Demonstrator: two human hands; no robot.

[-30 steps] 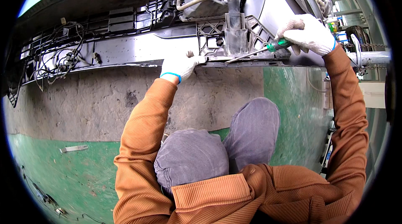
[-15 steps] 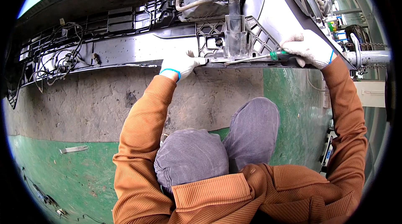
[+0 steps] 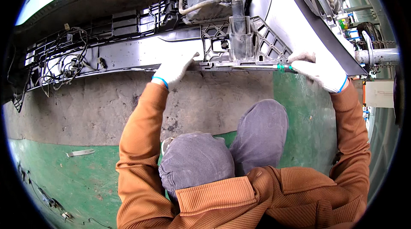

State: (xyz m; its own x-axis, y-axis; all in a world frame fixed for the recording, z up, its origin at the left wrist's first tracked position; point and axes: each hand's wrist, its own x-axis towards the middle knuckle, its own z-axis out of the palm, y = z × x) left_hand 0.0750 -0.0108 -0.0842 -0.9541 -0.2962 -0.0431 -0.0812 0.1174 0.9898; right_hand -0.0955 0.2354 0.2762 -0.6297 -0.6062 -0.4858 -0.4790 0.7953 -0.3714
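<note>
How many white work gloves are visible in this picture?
2. One is on the left hand, pressed against the lower edge of the grey bumper. The other is on the right hand, holding a green-handled screwdriver at the bracket.

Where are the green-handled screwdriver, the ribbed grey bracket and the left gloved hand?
green-handled screwdriver [image 3: 280, 66], head view, green handle.
ribbed grey bracket [image 3: 265, 43], head view, lattice ribs.
left gloved hand [image 3: 176, 69], head view, back of glove.

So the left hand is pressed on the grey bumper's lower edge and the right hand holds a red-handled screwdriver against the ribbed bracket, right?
Not quite: the screwdriver handle is green, not red, as the head view shows. The rest stands: the left hand is pressed on the grey bumper's lower edge, and the right hand holds the tool against the ribbed bracket.
</note>
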